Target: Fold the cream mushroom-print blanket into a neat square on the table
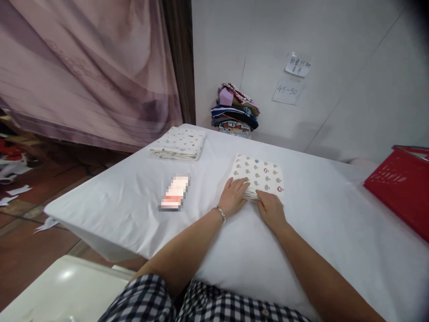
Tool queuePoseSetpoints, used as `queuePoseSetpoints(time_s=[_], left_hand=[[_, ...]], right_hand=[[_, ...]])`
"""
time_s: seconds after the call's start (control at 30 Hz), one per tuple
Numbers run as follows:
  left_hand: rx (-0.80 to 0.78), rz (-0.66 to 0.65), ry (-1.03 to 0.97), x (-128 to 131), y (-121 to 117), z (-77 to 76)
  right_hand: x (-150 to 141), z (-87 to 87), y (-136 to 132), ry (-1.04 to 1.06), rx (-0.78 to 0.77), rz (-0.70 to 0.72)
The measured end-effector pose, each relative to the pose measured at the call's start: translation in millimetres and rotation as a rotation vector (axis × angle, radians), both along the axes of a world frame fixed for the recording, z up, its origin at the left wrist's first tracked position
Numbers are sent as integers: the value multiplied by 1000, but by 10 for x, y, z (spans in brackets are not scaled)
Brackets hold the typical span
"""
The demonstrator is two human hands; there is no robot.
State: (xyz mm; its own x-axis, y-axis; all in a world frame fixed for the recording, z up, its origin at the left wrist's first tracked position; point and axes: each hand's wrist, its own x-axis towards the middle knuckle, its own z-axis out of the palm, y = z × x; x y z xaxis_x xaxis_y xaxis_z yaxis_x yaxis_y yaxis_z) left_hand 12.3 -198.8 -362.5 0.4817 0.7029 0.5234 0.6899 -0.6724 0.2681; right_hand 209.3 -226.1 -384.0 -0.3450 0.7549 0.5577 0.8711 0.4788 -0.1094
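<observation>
A folded white cloth (257, 172) printed with grey, red and blue mushroom-like shapes lies on the white-covered table in front of me. My left hand (233, 197), with a silver bracelet at the wrist, rests on its near left corner, fingers stretched out over the top. At the near edge, just right of it, my right hand (272, 209) has its fingers closed on the folded layers; part of that grip is hidden. Further back on the left is a second folded cloth (181, 142), white with small dark prints.
A blurred-out phone-like object (174, 193) lies left of my hands. The white tablecloth (140, 214) has slight wrinkles. A red bag-like container (400, 188) sits at the right edge. Stacked folded clothes (234, 109) stand behind the table. Paper notes (291, 80) hang on the wall.
</observation>
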Motion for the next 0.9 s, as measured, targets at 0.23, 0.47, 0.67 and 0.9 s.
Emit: queuePoseSetpoints(time_s=[0.23,0.47,0.67,0.9], left_hand=[[-39,110,15,-76,20,-7],[-128,104,-6,-68,15,-8],[-162,88,-4,-49,-4,13],[-205,95,-10,-74,-10,6]], right_hand=[[-17,-5,-25,-4,20,-2],[-39,109,-90,9,-195,43],[-111,610,298,252,-500,-27],[-249,563,1248,-43,-387,-116]])
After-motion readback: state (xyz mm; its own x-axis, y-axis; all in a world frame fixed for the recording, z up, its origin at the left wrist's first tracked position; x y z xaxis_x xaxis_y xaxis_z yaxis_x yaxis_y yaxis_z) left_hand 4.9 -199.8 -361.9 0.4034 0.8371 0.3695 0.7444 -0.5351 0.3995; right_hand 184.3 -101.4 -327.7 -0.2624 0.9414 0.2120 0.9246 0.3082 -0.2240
